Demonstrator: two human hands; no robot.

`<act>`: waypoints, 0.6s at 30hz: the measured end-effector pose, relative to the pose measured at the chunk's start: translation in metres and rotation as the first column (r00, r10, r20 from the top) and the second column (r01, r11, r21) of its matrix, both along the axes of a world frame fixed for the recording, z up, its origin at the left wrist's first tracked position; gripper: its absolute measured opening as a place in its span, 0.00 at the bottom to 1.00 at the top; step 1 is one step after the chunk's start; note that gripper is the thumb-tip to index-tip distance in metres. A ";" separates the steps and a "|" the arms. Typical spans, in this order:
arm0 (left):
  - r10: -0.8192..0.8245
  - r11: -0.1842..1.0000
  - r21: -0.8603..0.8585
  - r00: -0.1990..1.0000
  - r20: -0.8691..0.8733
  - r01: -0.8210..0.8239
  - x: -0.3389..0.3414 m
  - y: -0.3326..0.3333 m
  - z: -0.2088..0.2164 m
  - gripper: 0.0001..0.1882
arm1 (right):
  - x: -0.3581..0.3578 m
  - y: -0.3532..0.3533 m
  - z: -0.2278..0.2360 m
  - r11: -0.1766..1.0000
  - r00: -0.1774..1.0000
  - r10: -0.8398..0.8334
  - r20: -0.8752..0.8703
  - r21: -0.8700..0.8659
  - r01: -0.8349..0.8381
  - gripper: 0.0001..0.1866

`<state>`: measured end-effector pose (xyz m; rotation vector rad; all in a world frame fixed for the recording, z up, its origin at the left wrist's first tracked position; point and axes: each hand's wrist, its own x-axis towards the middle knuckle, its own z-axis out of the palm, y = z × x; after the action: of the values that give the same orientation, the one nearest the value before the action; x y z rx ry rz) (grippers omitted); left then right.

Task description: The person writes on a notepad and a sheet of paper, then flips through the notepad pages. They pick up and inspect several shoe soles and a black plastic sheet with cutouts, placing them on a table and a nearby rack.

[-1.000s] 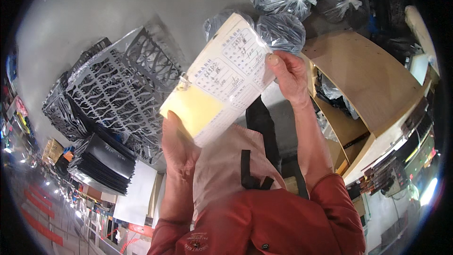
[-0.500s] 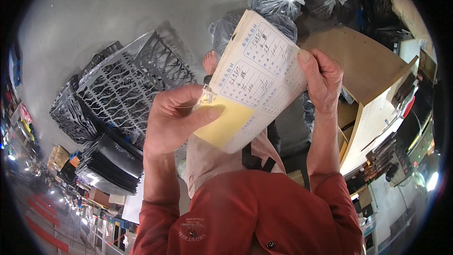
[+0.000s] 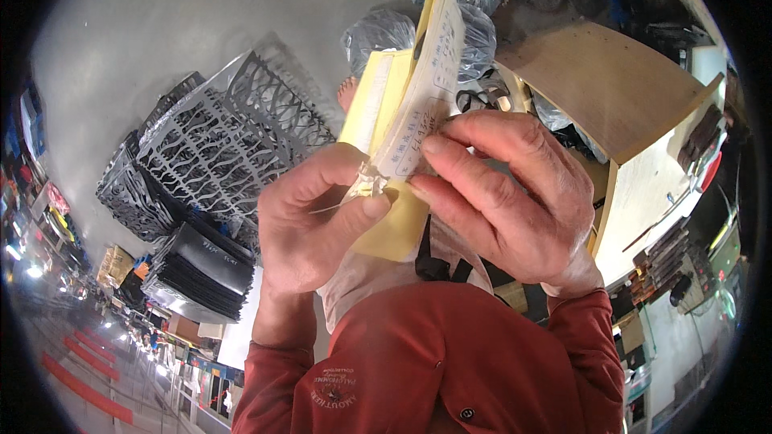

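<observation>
Since the earlier frame, my right hand has come inward from the outer edge of the form pad to a place close beside my left hand, and the pad has turned from broad view to nearly edge-on. Nearest the viewer, both hands meet at the pad, which is held up in front of my body. My left hand is clamped on its lower left corner, thumb over the crumpled whitish binding; a thin strand projects leftward from there. My right thumb and fingertips touch the printed white sheets just right of the binding; whether they pinch a leaf I cannot tell. A yellow leaf hangs below the thumbs.

Behind the pad lie my red shirt and pale pink lower garment, with the toes of a bare foot left of the pad. Farther off, on the grey floor, a stack of black sheets lies below grey cut-out sheets at left; a wooden cabinet stands at right. Beyond the pad's upper end are clear plastic bags, their necks gathered.
</observation>
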<state>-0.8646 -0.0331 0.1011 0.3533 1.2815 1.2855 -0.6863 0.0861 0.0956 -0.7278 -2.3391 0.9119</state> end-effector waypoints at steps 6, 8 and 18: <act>-0.196 0.968 0.109 0.950 -0.243 0.227 0.010 0.020 0.004 0.10 | 0.019 0.006 0.009 0.999 1.000 0.012 -0.014 0.036 -0.012 0.23; -0.249 0.943 0.131 0.908 -0.337 0.307 0.010 0.027 0.005 0.11 | 0.022 0.007 0.011 0.999 0.999 0.039 0.002 0.026 -0.039 0.22; -0.361 0.863 0.124 0.768 -0.529 0.490 0.010 0.040 0.006 0.11 | 0.033 0.016 0.020 0.967 0.956 0.254 0.147 -0.026 -0.253 0.17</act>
<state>-0.8546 0.0069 0.1072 1.1609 1.3411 0.9837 -0.6534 0.1020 0.1152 -0.5210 -2.6074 1.0042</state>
